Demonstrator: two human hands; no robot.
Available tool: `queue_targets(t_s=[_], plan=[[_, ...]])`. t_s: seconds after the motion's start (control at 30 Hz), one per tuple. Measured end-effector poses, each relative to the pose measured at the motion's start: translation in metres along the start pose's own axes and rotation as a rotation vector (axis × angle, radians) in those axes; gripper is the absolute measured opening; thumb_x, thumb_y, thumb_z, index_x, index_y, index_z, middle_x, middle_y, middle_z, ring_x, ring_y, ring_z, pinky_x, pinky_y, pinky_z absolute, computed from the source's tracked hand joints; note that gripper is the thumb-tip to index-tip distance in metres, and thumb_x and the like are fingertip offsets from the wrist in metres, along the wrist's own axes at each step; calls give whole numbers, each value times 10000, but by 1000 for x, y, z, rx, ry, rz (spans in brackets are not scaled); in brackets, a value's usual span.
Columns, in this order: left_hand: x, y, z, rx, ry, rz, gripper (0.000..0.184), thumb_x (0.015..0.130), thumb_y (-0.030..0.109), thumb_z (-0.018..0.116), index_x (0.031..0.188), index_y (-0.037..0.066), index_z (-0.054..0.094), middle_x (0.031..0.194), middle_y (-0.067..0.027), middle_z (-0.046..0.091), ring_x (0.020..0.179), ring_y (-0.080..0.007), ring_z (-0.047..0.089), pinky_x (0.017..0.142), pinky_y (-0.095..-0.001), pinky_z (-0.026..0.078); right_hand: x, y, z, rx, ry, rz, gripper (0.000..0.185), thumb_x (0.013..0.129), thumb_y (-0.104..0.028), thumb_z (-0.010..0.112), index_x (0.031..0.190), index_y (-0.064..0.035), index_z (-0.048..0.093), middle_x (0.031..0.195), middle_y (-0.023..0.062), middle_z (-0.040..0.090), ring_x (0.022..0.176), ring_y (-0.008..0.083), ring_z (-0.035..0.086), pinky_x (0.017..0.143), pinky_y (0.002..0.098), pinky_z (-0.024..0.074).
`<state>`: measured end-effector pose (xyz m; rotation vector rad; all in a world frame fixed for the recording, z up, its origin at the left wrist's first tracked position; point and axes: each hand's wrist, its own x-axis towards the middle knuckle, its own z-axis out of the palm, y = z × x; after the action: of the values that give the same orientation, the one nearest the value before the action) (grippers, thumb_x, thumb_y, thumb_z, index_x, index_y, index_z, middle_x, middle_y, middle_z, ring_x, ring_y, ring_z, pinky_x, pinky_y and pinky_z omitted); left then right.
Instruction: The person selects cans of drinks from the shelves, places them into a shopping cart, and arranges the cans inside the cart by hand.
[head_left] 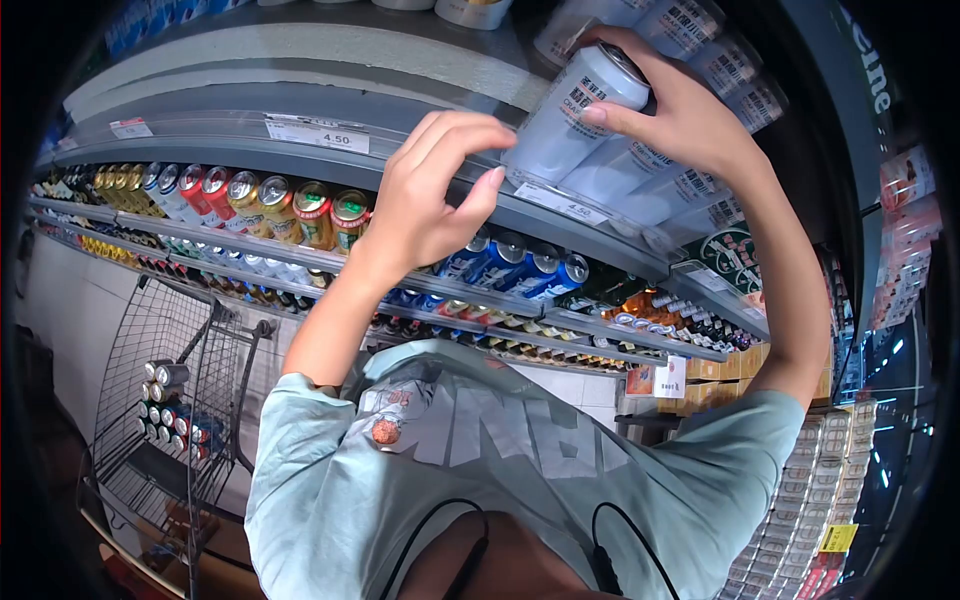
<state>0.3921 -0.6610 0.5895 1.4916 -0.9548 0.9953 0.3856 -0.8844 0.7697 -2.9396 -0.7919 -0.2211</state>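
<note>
Right hand: closed around a white can, thumb (605,114) across its printed front, fingers over the far side near the top (690,110).
White can: in that grip, tilted, its lid end up toward the fingers, its base down by the shelf edge (590,105).
Left hand: held half open, fingers curled and thumb apart, left of the grip and near the can's lower end; whether a fingertip touches it, I cannot tell (430,190).
More white cans: right of and below the grip, in rows on the same shelf (690,190).
4.50 price tag: on the shelf edge just below the held can (562,202).
Blue cans: on the shelf below, down and left of the grip (525,268).
Red and gold cans: on that lower shelf, farther left (275,205).
Shopping cart: far down and left of the grip, with cans inside (170,350).
Stacked packs: well below the grip, to the right (800,500).
</note>
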Motion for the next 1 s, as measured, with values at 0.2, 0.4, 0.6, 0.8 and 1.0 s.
queue_targets(t_s=[0.2,0.4,0.6,0.8,1.0], plan=[[-60,16,-4,-146,22,-143,184,805,-41,656,979,20,648,947,-136,688,848,-323,651,776,-378,516,0,-3,-3,3,-17,42,750,859,-521,721,1456,-132,487,1352,163,603,1198,279,619,1025,389,473],[-113,29,16,-331,-153,-327,117,864,-57,628,964,2,643,930,-133,678,871,-291,650,800,-370,510,-2,-2,-2,-38,72,-42,775,827,-560,746,1406,-87,543,1251,210,666,1145,332,666,986,401,510],[-132,49,28,-491,-256,-353,76,884,-44,638,945,-2,658,893,-98,671,858,-244,648,768,-338,506,-4,-11,-7,-65,62,-11,774,808,-558,770,1390,-97,556,1233,197,679,1152,340,665,980,401,512],[-155,70,8,-487,-240,-431,60,914,9,626,967,9,655,923,-86,661,875,-202,625,752,-320,519,-2,-21,-32,-126,236,-85,740,804,-508,798,1383,-113,562,1165,187,707,1090,305,695,937,385,528],[-175,104,-30,-1000,-231,-988,181,1031,167,554,1153,48,616,1107,-75,673,998,-111,612,738,-273,556,-18,-68,-47,-209,322,-188,689,789,-492,813,1357,-176,582,1055,174,730,929,303,726,835,392,555]])
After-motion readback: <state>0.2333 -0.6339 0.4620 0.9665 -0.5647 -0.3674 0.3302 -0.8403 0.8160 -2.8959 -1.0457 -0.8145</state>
